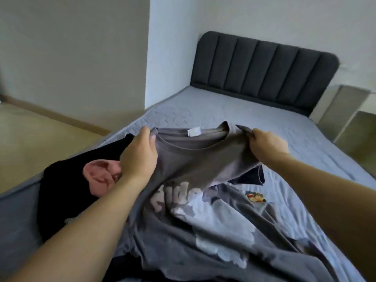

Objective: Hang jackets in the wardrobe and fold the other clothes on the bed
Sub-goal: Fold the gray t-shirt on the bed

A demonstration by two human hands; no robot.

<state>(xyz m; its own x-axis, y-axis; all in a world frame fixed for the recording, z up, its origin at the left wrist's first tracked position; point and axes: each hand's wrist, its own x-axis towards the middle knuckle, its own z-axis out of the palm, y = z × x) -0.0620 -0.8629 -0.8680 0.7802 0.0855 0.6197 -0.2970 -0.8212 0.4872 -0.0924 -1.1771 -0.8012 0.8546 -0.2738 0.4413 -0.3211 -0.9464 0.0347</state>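
Observation:
A grey T-shirt (195, 155) with pale printed lettering and a white neck label is lifted by its shoulders over the bed (234, 110). My left hand (138, 157) grips the shirt's left shoulder beside the collar. My right hand (266, 144) pinches the right shoulder, and a short sleeve hangs below it. The shirt's lower part lies crumpled on the mattress toward me. To the left lies a black garment (67, 186) with a pink piece (101, 176) on top, partly hidden by my left forearm.
The mattress has a grey-blue quilted cover, and a dark padded headboard (264, 72) stands at its far end. A small colourful patch (255, 196) shows on the fabric under the shirt. Wooden floor (40, 135) lies left of the bed; pale furniture (350, 119) stands at the right.

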